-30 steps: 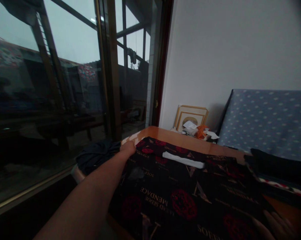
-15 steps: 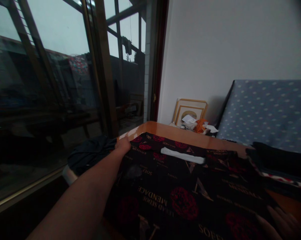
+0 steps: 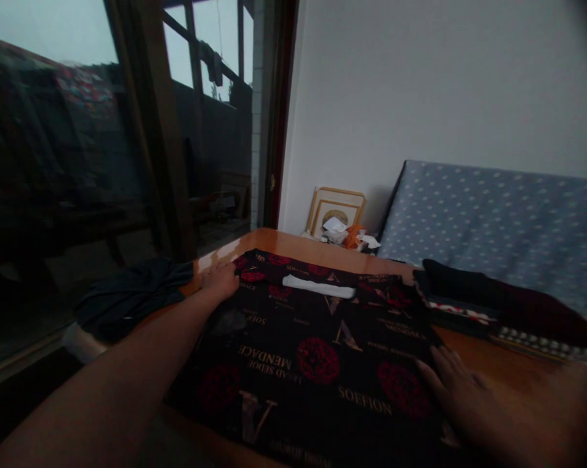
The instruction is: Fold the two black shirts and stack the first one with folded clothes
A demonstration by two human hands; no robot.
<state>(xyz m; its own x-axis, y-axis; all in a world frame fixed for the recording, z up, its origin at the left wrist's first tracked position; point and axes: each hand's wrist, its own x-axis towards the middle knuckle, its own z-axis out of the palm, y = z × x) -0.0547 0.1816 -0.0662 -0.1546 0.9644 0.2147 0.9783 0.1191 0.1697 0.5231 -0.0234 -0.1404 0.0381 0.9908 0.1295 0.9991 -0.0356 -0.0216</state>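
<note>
A black garment (image 3: 293,338) printed with red roses and gold lettering lies spread flat in front of me, with its lettering upside down to my view. Near its far edge shows a white strip (image 3: 317,286), which looks like the inside of the neck opening. At the far left corner, my left hand (image 3: 221,279) rests on the garment's edge and the table, fingers stretched out. My right hand (image 3: 452,383) lies flat along the right edge, fingers apart on the cloth.
The garment is on a glossy orange-brown wooden table (image 3: 283,242). Folded clothes (image 3: 469,292) are stacked at the right, and dark crumpled cloth (image 3: 132,296) lies at the left edge. Behind stand picture frames (image 3: 339,198) and a blue dotted cover (image 3: 473,214). Glass doors (image 3: 69,162) are on the left.
The view has turned right, bringing more of the folded stack into sight. My right hand shows more fully on the garment's right edge; my left hand looks flatter at the corner.
</note>
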